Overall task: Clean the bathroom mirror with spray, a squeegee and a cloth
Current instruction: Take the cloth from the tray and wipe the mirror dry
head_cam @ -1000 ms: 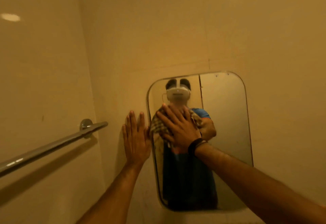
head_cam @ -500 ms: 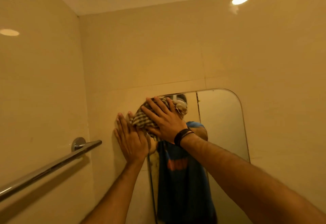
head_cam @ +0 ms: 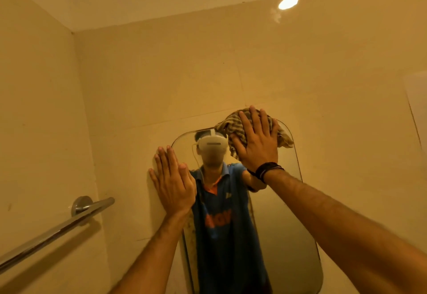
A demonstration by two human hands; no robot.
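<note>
Where the side wall meets the mirror wall, a chrome towel rail [head_cam: 57, 229] is fixed at the left. Left hand [head_cam: 172, 181] lies flat against the wall at the left edge of the mirror [head_cam: 284, 236], fingers [head_cam: 165, 162] straight and together, holding nothing. Right hand [head_cam: 258, 142] presses a checked cloth [head_cam: 233, 128] onto the mirror's top edge near its right corner, fingers spread flat over the bunched fabric. Dark bands [head_cam: 268, 170] circle the right wrist. A ceiling light [head_cam: 288, 2] glows upper right.
</note>
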